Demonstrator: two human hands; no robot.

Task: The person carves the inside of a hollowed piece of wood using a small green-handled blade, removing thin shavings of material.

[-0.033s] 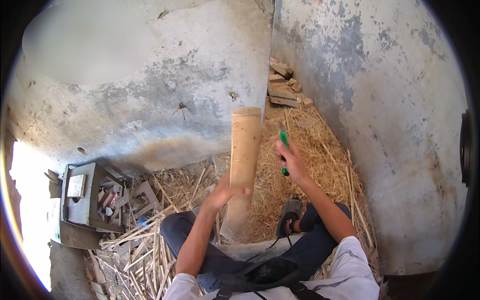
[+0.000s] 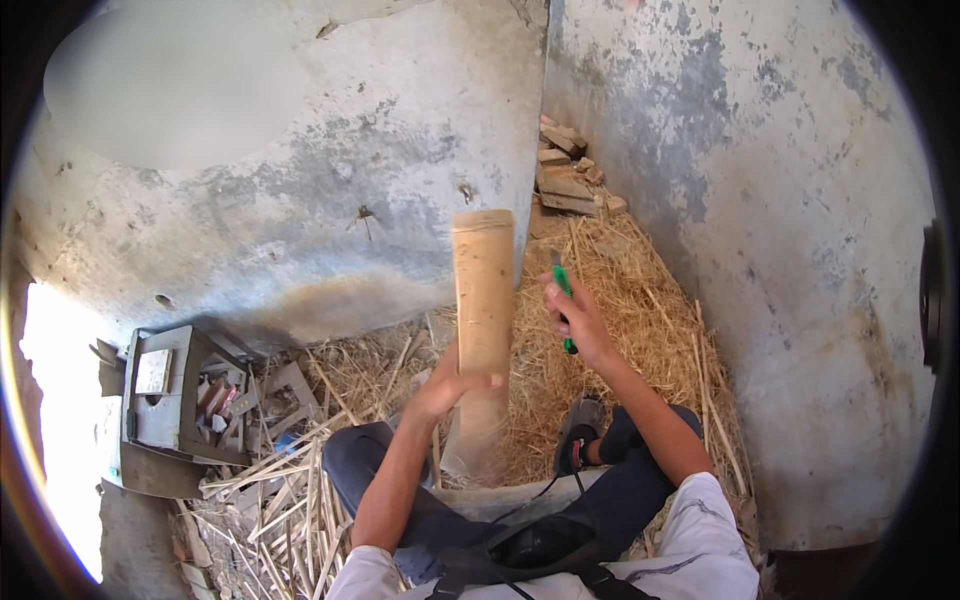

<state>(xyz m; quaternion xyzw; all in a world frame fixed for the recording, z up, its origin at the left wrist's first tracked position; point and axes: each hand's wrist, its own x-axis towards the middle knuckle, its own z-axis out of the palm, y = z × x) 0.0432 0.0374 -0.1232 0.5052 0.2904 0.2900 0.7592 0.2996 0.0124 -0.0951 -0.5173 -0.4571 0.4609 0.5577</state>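
A thick, pale tan length of bamboo (image 2: pixel 483 290) stands almost upright between my knees, its top leaning slightly left. My left hand (image 2: pixel 440 388) is closed around its lower part, thumb across the front and the other fingers hidden behind. The bamboo's lower end looks blurred just above the stone-like ledge. To the right of the bamboo, my right hand (image 2: pixel 582 325) is closed on a green utility knife (image 2: pixel 561 282), its blade end pointing up. A small gap separates the knife from the bamboo.
Loose straw (image 2: pixel 610 290) covers the floor ahead. Split strips (image 2: pixel 290 530) pile up at left, beside a wooden cabinet (image 2: pixel 165 400) lying open with clutter inside. Bricks (image 2: pixel 568 180) are stacked in the corner between worn plaster walls (image 2: pixel 800 250). My shoe (image 2: pixel 578 440) rests on the straw.
The bamboo's top has shifted a little left, with my left hand still around it. The knife in my right hand has moved slightly left too.
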